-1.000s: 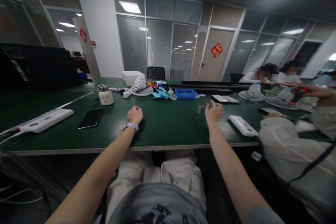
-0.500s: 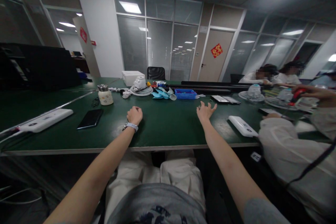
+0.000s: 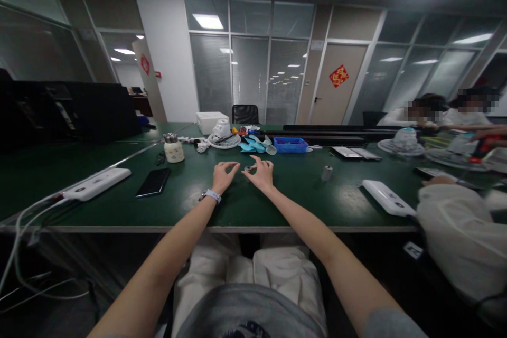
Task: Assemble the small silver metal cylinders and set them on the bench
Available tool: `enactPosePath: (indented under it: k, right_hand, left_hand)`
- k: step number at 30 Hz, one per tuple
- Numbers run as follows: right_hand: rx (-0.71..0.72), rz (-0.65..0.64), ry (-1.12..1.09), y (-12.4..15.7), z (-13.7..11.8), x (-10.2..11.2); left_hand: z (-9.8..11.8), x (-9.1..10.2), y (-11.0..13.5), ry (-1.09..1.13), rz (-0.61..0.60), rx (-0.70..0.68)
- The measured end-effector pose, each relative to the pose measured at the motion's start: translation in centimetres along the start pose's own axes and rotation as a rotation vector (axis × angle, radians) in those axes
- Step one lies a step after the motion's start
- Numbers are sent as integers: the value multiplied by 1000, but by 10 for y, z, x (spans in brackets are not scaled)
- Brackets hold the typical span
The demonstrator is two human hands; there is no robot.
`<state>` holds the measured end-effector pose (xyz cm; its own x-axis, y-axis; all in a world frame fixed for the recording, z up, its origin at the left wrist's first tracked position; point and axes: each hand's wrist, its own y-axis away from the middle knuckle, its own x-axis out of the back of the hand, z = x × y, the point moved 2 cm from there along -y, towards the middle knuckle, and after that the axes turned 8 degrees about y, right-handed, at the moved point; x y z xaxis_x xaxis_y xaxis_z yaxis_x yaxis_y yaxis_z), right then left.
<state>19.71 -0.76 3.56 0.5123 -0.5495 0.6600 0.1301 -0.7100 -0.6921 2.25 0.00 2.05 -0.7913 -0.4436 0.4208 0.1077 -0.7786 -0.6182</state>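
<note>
My left hand [image 3: 225, 177], with a watch on its wrist, hovers over the green table. Its thumb and index tips are pinched together; anything between them is too small to make out. Close beside it on the right, my right hand [image 3: 262, 174] has its thumb and fingers curled around a small metal cylinder [image 3: 249, 168]. The thumb hides much of that piece, and whether it touches the table is unclear. A similar metal cylinder [image 3: 327, 172] stands upright on the table, farther right.
A phone [image 3: 153, 183], a patterned bottle [image 3: 174, 149] and a white power bank [image 3: 97, 184] lie left. Blue fan blades [image 3: 255, 144] and a blue basket [image 3: 290, 145] line the back. Another white power bank [image 3: 387, 198] sits right, beside a co-worker's sleeve [image 3: 455, 200].
My right hand has moved left, close to my left hand. The left fist has loosened into a pinch. A metal cylinder now stands near where my right hand was. The view has shifted slightly.
</note>
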Motion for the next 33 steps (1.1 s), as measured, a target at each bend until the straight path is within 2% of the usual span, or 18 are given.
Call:
enactPosePath:
  k: [3,6,14,20,23,27,29,33]
  right_hand:
    - [14,-31,-47,0,-14,-9]
    - [26,-54,-76,3,-13,-14]
    - [31,-81,-94,7,-9,-18]
    - [52,-72,-118,9,-12,-13]
    - [17,-60,-122,10,-9,-10]
    - [-37,-50,-108,12,0,-5]
    - [-62,-56,-104,13,4,-3]
    - [-116,-85,-150,14,7,-1]
  left_hand:
    - [2,-3,1,-4,-19,-55]
    - [2,-8,0,18,-26,-66]
    - [8,-22,-1,175,-45,6]
    - [8,-10,-4,111,77,43]
    - [-1,2,-4,-32,125,163]
    - [-11,9,0,-254,-23,325]
    - [-11,8,2,-303,-93,321]
    - [-8,6,3,-344,-150,310]
